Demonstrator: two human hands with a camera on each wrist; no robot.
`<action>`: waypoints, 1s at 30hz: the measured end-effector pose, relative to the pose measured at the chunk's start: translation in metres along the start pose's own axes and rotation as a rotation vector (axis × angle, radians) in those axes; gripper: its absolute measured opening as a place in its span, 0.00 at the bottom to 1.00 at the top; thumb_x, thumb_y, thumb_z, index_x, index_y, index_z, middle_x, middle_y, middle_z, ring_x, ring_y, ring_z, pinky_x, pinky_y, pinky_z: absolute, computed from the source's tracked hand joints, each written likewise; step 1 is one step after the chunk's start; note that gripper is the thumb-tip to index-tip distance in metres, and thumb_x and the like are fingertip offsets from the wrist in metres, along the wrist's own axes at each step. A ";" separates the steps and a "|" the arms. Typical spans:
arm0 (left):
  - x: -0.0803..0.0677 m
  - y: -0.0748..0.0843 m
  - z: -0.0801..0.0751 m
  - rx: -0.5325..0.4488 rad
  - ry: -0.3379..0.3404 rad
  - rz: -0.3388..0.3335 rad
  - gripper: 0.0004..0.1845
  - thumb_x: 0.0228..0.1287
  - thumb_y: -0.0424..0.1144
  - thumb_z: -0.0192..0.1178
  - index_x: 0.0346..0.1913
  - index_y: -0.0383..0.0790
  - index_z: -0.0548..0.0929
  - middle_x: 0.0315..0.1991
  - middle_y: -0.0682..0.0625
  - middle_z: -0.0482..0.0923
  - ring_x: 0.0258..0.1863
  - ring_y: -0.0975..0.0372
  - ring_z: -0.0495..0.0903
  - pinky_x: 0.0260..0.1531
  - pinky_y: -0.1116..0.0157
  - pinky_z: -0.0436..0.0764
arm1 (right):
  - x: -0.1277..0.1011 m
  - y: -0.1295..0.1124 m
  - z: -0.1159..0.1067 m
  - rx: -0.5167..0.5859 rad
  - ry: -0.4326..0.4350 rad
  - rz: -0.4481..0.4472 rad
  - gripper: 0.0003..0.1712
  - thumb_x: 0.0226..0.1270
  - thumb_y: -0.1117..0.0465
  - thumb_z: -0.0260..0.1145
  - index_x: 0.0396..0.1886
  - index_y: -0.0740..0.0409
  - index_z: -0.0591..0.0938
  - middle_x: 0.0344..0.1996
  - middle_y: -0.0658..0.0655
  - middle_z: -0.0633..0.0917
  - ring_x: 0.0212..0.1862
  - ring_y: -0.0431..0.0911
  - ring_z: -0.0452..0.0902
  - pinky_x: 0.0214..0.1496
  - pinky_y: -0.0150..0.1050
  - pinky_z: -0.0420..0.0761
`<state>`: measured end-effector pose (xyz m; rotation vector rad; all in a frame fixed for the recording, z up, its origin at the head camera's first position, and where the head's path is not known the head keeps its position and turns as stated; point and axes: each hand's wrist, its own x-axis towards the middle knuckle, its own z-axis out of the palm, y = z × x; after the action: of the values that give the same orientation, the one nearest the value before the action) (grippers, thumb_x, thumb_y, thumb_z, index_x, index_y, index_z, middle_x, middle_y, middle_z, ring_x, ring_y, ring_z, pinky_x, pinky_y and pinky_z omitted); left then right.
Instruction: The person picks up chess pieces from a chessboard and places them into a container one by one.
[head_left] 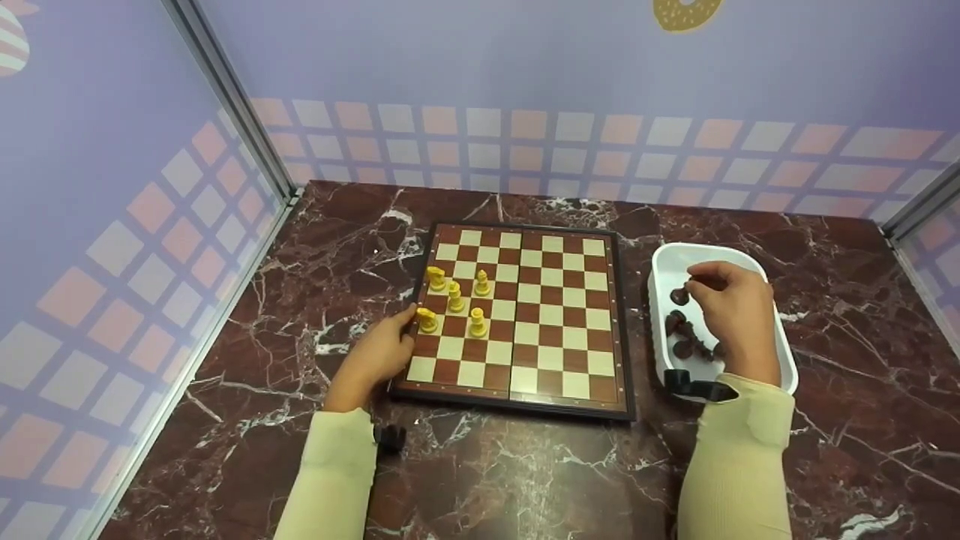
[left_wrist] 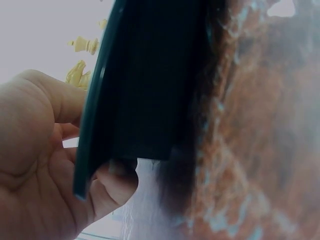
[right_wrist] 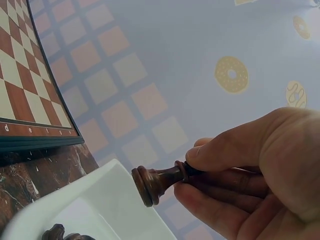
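At the left edge of the folding chessboard [head_left: 538,339], my left hand [head_left: 379,352] grips the dark rim, with the thumb on one side and a finger curled on the other in the left wrist view. Over the white tray [head_left: 658,315], my right hand [head_left: 739,307] pinches a dark brown chess piece [right_wrist: 157,182] by its upper end, base pointing away from the fingers. The fingers hide its top. On the board's left half stand several yellow pieces, among them a knight [head_left: 427,320] near the left hand and a rook [head_left: 478,322].
Several dark brown pieces [head_left: 682,348] lie in the tray, right of the board. A dark red marbled table [head_left: 510,465] carries both. Patterned purple panels [head_left: 480,67] stand at the back and left. Black wrist mounts [head_left: 391,439] sit on both sleeves.
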<state>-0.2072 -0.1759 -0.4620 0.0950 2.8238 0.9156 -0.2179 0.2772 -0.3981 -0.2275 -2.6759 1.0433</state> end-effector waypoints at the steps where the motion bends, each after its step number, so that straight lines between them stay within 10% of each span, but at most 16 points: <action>1: 0.000 0.000 0.000 -0.002 0.001 -0.001 0.32 0.65 0.33 0.46 0.74 0.40 0.60 0.68 0.35 0.67 0.58 0.48 0.75 0.56 0.49 0.73 | 0.000 0.000 0.000 -0.001 -0.003 -0.001 0.14 0.64 0.59 0.64 0.47 0.56 0.86 0.41 0.60 0.88 0.35 0.33 0.74 0.43 0.36 0.73; 16: 0.001 0.000 -0.001 -0.006 -0.035 -0.015 0.32 0.66 0.33 0.43 0.75 0.41 0.58 0.69 0.36 0.65 0.51 0.48 0.77 0.49 0.53 0.73 | -0.001 0.007 -0.003 -0.034 -0.029 0.003 0.16 0.65 0.54 0.64 0.47 0.55 0.87 0.43 0.61 0.88 0.36 0.37 0.76 0.41 0.38 0.73; 30: 0.002 0.000 0.000 -0.006 -0.011 -0.008 0.32 0.66 0.32 0.44 0.74 0.39 0.59 0.68 0.35 0.66 0.63 0.47 0.72 0.57 0.49 0.72 | -0.001 0.003 -0.002 0.002 0.003 -0.009 0.18 0.67 0.49 0.61 0.46 0.54 0.87 0.42 0.60 0.88 0.32 0.26 0.73 0.40 0.35 0.74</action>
<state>-0.2089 -0.1757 -0.4617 0.0877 2.8089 0.9187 -0.2156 0.2808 -0.3992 -0.2164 -2.6709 1.0419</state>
